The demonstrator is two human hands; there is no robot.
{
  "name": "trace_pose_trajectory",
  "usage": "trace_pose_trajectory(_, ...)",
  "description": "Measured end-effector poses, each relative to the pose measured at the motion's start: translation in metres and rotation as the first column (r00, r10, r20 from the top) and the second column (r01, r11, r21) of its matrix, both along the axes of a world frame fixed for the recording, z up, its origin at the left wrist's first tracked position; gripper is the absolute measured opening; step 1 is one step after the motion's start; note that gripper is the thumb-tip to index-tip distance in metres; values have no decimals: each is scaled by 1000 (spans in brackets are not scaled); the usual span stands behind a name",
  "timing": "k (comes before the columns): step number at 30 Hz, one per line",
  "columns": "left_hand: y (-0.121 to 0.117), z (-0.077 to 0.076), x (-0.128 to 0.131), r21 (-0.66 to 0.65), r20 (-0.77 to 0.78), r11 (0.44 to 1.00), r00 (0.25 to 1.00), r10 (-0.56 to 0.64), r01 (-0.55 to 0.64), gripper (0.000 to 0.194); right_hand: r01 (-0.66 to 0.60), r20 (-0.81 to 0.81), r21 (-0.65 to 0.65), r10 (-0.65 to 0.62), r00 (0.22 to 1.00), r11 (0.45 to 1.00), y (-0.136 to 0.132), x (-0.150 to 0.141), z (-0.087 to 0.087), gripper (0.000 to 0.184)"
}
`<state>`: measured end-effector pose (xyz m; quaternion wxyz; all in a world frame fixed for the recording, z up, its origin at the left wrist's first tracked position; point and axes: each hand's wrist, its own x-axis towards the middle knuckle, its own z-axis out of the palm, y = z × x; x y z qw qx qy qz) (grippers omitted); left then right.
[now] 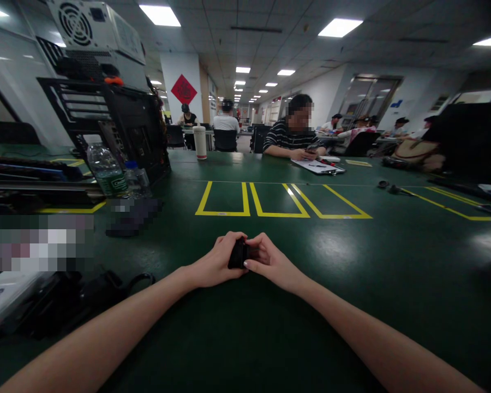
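A small black boxy object [238,254] is held between my two hands, just above or on the dark green table [245,327]; its exact kind is too dark to make out. My left hand [217,261] wraps round its left side, thumb on top and fingers behind or beneath. Against its right side, my right hand [274,263] pinches with the thumb low and the index finger at the upper edge. The face turned away from me is hidden. Beyond the hands, yellow tape outlines [223,213] mark three bays on the tabletop.
At left stand a black computer case [137,131] with a power supply [106,33] on top, a water bottle [106,169] and black cables [102,295]. A white tumbler [199,143] stands at the back. Across the table sits a person in stripes [284,136], near a clipboard [317,166].
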<state>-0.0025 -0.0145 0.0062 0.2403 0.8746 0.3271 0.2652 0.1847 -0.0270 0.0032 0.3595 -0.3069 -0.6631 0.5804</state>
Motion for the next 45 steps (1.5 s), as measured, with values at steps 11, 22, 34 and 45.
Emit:
trace_pose_trajectory(11,-6,16,-2,-84,-20,996,1000,-14,12,61,107,116,-1,-106,988,994,2,-1,4,24)
trace_pose_trajectory(22,-1,3,-1,-33,10,999,1000,0,0,62,77,80,54,-81,993,996,1,-2,-1,16)
trace_pose_trajectory(34,-2,3,-1,1,13,1000,1000,5,-5,60,43,83,9,-44,996,999,0,-3,1,22)
trace_pose_trajectory(45,-2,3,-2,12,-9,1000,1000,-18,18,60,130,103,40,-133,986,991,2,-5,-3,20)
